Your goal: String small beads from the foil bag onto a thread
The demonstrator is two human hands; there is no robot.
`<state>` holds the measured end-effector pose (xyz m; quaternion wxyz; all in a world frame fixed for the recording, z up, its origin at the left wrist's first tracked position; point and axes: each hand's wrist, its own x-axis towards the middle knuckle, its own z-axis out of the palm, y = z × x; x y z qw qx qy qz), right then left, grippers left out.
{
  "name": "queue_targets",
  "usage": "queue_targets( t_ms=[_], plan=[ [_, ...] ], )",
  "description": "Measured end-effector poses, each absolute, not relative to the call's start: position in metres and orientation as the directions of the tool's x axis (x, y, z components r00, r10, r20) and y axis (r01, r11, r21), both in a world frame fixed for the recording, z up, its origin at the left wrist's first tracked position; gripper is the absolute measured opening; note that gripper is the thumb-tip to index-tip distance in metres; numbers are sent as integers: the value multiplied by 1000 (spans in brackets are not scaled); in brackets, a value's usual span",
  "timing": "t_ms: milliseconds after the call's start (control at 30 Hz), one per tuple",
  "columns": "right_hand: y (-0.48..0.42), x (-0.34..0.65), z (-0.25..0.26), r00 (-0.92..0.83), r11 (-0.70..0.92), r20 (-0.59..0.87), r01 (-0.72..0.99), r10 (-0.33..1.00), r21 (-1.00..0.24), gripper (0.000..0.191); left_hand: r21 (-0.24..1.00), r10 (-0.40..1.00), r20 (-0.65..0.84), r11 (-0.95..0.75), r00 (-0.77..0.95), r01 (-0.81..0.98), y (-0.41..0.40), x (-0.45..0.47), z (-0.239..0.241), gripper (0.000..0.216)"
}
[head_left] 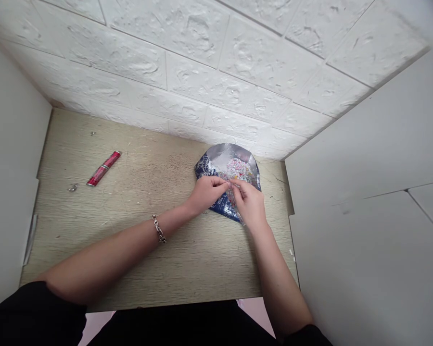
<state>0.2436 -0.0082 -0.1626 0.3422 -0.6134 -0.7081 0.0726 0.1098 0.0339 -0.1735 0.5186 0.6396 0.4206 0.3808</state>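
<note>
A blue patterned dish (206, 169) with a silvery inside sits at the back right of the desk and holds a heap of small pink and pale beads (238, 168). My left hand (206, 193) and my right hand (249, 203) meet over its near rim. Both have fingertips pinched together on something too small to name, possibly a bead or thread. A chain bracelet (159, 229) circles my left wrist.
A pale wooden desk (137, 230) is boxed in by a white brick-pattern wall (209, 72) and white side panels. A red tube (103, 168) lies at the left, with a small metal clasp (72, 188) beside it.
</note>
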Motion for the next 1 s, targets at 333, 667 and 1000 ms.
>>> queue_targets(
  t_ms=[333,667,1000],
  plan=[
    [-8,246,-161,-53,308,447,798,893,-519,23,999,900,31,-47,435,26,37,109,-175,27],
    [-7,249,-159,33,240,430,790,902,-564,18,1000,902,-4,7,431,-3,37,108,-171,26],
    [-14,240,-154,-21,211,288,729,957,-651,14,995,881,-82,102,467,-17,34,109,-163,35]
  ],
)
